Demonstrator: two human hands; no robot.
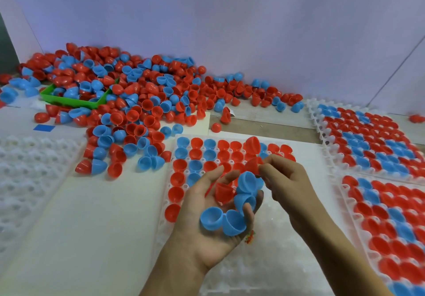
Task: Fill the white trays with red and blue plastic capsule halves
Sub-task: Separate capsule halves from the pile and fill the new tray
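My left hand (208,217) lies palm up over the middle white tray (271,238), cupping several blue capsule halves (232,222) and a red half (224,193). Just right of it, my right hand (281,178) pinches a red capsule half (253,164) above the tray. The tray's far rows and left column hold red and blue halves (195,155); its near part shows bare sockets. A big loose pile of red and blue halves (138,102) spreads across the table's back left.
Two filled white trays sit at the right, one far (368,141) and one near (395,231). A bare white tray (34,169) lies at the left. A green bin (73,101) is half buried in the pile. A wall stands behind.
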